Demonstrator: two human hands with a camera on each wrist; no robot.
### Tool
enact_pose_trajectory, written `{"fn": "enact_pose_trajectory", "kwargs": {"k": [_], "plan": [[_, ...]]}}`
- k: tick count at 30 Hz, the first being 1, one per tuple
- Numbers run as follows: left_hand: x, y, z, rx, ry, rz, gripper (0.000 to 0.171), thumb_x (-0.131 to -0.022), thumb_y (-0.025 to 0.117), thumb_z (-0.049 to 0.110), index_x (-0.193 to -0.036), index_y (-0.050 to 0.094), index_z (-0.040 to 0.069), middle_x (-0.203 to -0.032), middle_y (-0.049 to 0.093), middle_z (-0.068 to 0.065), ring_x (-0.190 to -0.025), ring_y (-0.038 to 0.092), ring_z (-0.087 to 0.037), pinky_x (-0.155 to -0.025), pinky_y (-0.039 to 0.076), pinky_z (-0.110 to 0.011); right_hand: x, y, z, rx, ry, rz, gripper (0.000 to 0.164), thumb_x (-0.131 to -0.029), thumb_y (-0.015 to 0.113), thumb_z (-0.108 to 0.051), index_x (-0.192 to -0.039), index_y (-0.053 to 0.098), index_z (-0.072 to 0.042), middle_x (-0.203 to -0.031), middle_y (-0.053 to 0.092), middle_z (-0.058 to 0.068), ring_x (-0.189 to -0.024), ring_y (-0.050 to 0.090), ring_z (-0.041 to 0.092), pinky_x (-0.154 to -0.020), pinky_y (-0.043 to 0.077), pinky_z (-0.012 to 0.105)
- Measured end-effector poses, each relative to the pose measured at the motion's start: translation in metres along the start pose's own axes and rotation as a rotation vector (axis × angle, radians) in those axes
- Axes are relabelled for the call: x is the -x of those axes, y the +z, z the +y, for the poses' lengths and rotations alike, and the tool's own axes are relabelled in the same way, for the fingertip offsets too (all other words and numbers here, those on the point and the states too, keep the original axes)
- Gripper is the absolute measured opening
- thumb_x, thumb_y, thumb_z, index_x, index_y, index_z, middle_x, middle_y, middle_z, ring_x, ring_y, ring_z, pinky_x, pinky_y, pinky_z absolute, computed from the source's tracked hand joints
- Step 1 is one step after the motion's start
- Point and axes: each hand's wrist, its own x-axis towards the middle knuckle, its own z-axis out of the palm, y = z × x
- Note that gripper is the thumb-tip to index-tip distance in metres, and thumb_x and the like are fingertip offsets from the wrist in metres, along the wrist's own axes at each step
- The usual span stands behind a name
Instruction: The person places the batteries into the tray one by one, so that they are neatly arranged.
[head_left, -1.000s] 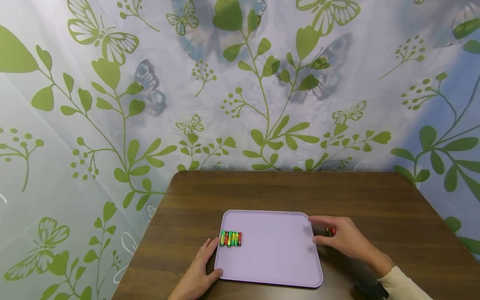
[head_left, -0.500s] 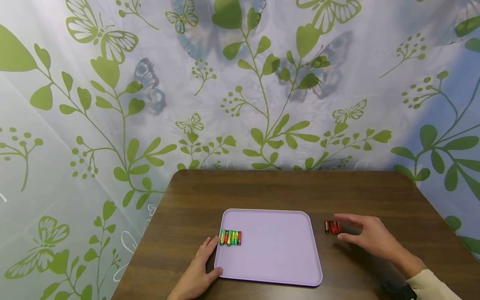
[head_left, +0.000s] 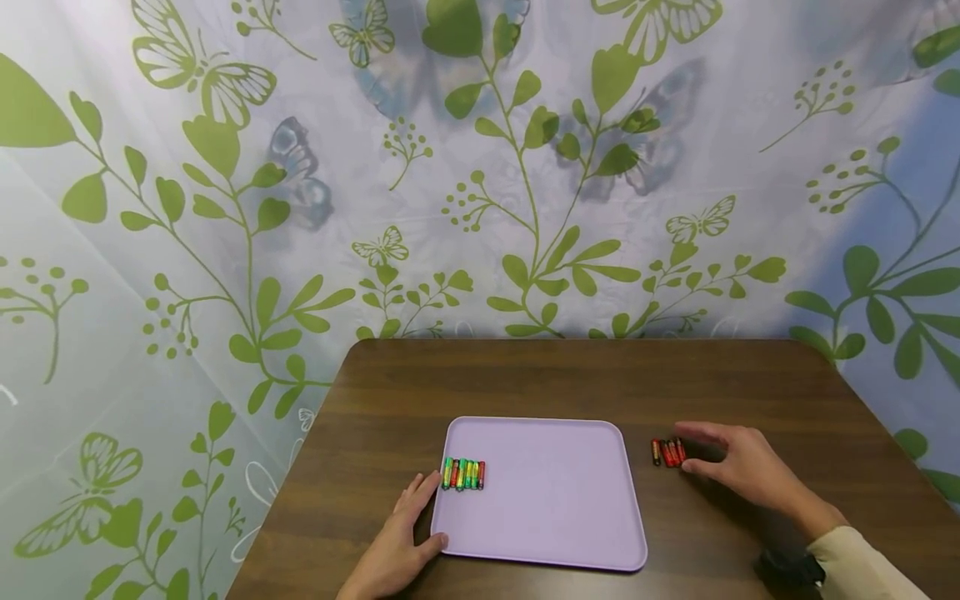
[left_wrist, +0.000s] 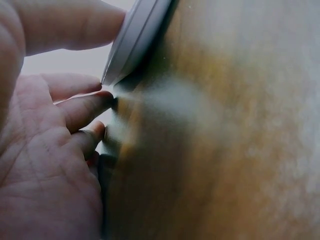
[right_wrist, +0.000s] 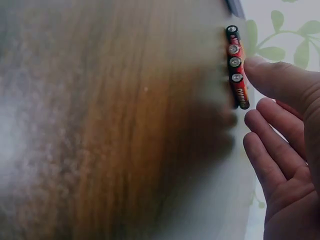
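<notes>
A lilac tray lies on the table, with a row of green-yellow and red batteries standing side by side along its left edge. My left hand rests on that edge, fingers near the row; in the left wrist view, thumb and fingertips meet the tray's rim. Right of the tray, several red-and-black batteries lie in a short row on the tabletop. Beside them is my right hand, thumb and fingers apart. In the right wrist view, its thumb comes close to the batteries; whether it touches cannot be told.
The dark wooden table reaches back to a hanging cloth printed with green leaves and butterflies. A dark band sits at the right wrist, by a cream sleeve.
My right hand has moved right from the tray's right edge to the red-and-black batteries, uncovering them, and its thumb is now closer to them. The left hand has stayed on the tray.
</notes>
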Motion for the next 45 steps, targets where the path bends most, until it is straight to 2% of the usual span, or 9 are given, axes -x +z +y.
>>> {"fn": "enact_pose_trajectory", "kwargs": {"k": [8, 18, 25, 34, 42, 45], "plan": [[-0.002, 0.001, -0.001, -0.004, -0.011, -0.007, 0.088, -0.094, 0.081, 0.013, -0.171, 0.039, 0.016, -0.175, 0.036, -0.025, -0.165, 0.017, -0.059, -0.12, 0.019, -0.087, -0.001, 0.004, 0.004, 0.027, -0.021, 0.008, 0.057, -0.084, 0.097, -0.029, -0.134, 0.078, -0.012, -0.129, 0.081, 0.006, -0.111, 0.077, 0.012, -0.088, 0.058, 0.017], [-0.001, 0.0, -0.001, -0.001, 0.007, 0.003, 0.088, -0.093, 0.082, 0.014, -0.17, 0.04, 0.015, -0.174, 0.038, -0.025, -0.164, 0.016, -0.06, -0.12, 0.018, -0.087, 0.0, 0.01, 0.0, 0.092, -0.046, 0.045, 0.053, -0.082, 0.097, -0.022, -0.131, 0.08, -0.015, -0.125, 0.082, 0.004, -0.107, 0.08, 0.022, -0.086, 0.064, 0.031], [-0.001, 0.0, -0.001, 0.006, -0.01, -0.012, 0.088, -0.093, 0.082, 0.014, -0.17, 0.04, 0.014, -0.175, 0.034, -0.03, -0.164, 0.016, -0.061, -0.12, 0.02, -0.087, 0.006, 0.007, -0.004, 0.105, -0.041, 0.058, 0.054, -0.082, 0.097, -0.022, -0.132, 0.079, -0.015, -0.125, 0.083, 0.003, -0.104, 0.081, 0.022, -0.083, 0.064, 0.033], [0.0, -0.002, -0.002, 0.004, -0.015, -0.011, 0.087, -0.094, 0.081, 0.014, -0.17, 0.039, 0.013, -0.175, 0.033, -0.031, -0.164, 0.016, -0.06, -0.12, 0.019, -0.087, 0.005, 0.007, -0.03, 0.018, -0.036, 0.065, 0.052, -0.084, 0.097, -0.024, -0.132, 0.079, -0.014, -0.127, 0.082, 0.004, -0.107, 0.081, 0.02, -0.084, 0.064, 0.029], [-0.001, -0.002, -0.003, 0.014, -0.015, -0.015, 0.087, -0.093, 0.082, 0.014, -0.17, 0.04, 0.013, -0.175, 0.031, -0.031, -0.164, 0.015, -0.061, -0.12, 0.019, -0.087, -0.004, 0.022, -0.057, -0.022, -0.082, 0.078, 0.049, -0.082, 0.098, -0.018, -0.128, 0.081, -0.014, -0.12, 0.083, -0.001, -0.101, 0.079, 0.013, -0.083, 0.065, 0.031], [0.0, -0.003, -0.002, 0.02, -0.008, -0.012, 0.087, -0.093, 0.082, 0.014, -0.17, 0.04, 0.013, -0.174, 0.032, -0.031, -0.164, 0.015, -0.061, -0.12, 0.019, -0.087, -0.008, 0.03, -0.066, -0.056, -0.088, 0.075, 0.048, -0.082, 0.097, -0.017, -0.128, 0.081, -0.014, -0.12, 0.083, -0.001, -0.1, 0.079, 0.015, -0.081, 0.065, 0.031]]}}
